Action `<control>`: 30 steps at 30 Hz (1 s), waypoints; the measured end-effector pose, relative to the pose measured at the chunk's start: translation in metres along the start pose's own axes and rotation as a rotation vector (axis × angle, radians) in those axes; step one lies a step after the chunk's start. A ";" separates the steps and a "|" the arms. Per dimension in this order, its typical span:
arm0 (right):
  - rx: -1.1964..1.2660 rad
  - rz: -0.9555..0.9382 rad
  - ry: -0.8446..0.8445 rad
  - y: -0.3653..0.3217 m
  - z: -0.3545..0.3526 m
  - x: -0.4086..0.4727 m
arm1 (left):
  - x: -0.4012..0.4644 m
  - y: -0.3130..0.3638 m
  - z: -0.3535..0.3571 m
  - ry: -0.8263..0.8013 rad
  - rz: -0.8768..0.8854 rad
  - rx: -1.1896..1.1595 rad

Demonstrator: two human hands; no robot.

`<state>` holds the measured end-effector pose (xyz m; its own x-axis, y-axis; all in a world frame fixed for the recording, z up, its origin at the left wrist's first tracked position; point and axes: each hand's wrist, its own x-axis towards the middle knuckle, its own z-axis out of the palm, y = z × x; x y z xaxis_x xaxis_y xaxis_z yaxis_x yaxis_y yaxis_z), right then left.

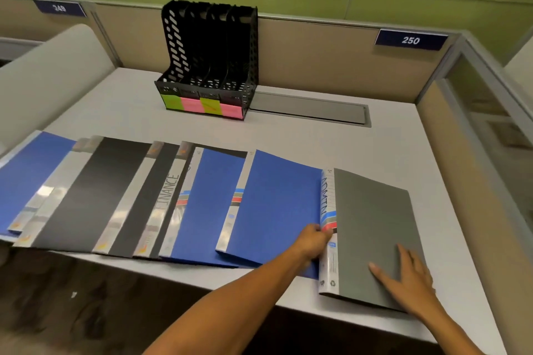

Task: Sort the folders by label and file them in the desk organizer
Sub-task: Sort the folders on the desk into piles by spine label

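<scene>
Folders lie fanned along the surface [331, 141]; at 4 o'clock, a grey plastic folder [372, 228] has the left hand [313, 241] pinching its labelled spine and the right hand [409, 274] flat, open. Sorting step; next, lifting it toward the black mesh organizer [210, 57] at 12 o'clock.

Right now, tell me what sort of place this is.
Most likely an office cubicle. Low partition walls carry numbered plates, 250 among them, a black desk organizer stands on the desk, and labelled folders lie spread along the front.
</scene>
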<state>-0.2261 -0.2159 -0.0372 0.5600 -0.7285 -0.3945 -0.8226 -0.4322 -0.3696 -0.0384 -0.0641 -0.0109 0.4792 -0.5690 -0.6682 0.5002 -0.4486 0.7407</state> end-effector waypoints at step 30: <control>-0.140 0.037 -0.030 -0.056 0.047 -0.036 | 0.002 -0.015 0.055 -0.050 0.122 0.268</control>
<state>-0.1957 -0.1401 -0.0419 0.5297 -0.7304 -0.4312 -0.8475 -0.4763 -0.2342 -0.0849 -0.0964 -0.0191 0.4846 -0.6600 -0.5740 0.2295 -0.5373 0.8116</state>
